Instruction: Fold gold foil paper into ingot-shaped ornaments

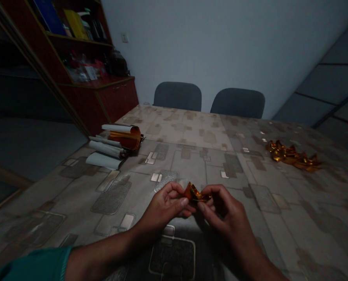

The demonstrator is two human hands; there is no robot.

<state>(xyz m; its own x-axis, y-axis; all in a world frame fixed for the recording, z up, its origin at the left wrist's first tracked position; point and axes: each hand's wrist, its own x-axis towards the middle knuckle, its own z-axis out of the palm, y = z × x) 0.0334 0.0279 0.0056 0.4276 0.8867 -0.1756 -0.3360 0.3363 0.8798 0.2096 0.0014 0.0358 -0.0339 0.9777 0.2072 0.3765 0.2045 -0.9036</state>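
Lower centre of frame: left hand [165, 207] and right hand [228, 212] pinch one foil piece [189, 191]. Light, even pressure should avoid tearing.

1. Counter [197, 166]: smooth, plastic-looking, softly sheened, with some printed patches [108, 199] speckled and rough-looking
2. Folded foil piece [193, 193], above the counter: thin, metallic gold, very glossy, creased
3. Row of foil pieces [291, 155], on the counter's right: shiny metallic gold, crinkled
4. Rolled sheets [103, 160], on the counter's left: paper-like, matt white on one face, glossy gold on the other
5. Cabinet [118, 97], beyond the counter's left: smooth, reddish wood look, faint gloss
6. Wall [220, 47], behind the counter: smooth, matt
7. Sleeve [36, 265], at the counter's near left: matt cloth
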